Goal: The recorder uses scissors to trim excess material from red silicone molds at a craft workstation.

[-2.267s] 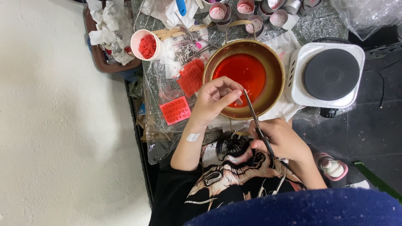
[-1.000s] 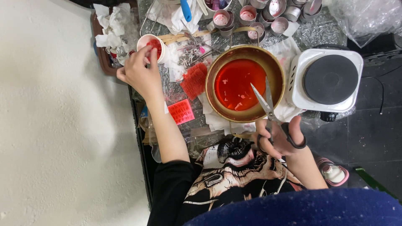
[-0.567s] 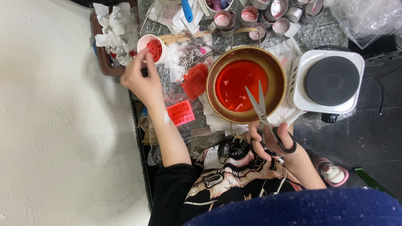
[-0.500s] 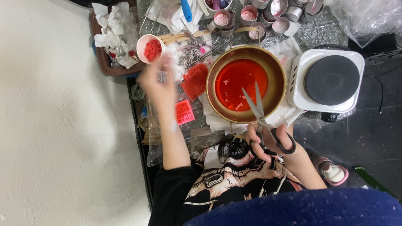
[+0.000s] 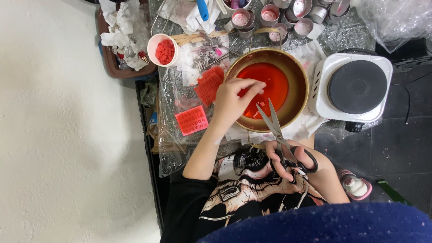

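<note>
My left hand (image 5: 234, 101) reaches over the near rim of a brass bowl (image 5: 300, 78) holding a red slab of wax-like material (image 5: 272, 83); its fingertips pinch at the slab's near edge. My right hand (image 5: 292, 159) holds black-handled scissors (image 5: 274, 128), blades slightly apart and pointing up toward the bowl's near rim. A white cup of small red pieces (image 5: 164, 49) stands at the far left of the table.
A white single hot plate (image 5: 355, 85) sits right of the bowl. Two red textured sheets (image 5: 192, 120) lie left of the bowl on clear plastic. Several small metal cups (image 5: 270, 15) line the far edge. A brown tray with crumpled tissue (image 5: 121, 33) sits at far left.
My left hand moved from the white cup at far left back to the red slab in the bowl. The scissors stayed near the bowl's front rim.
</note>
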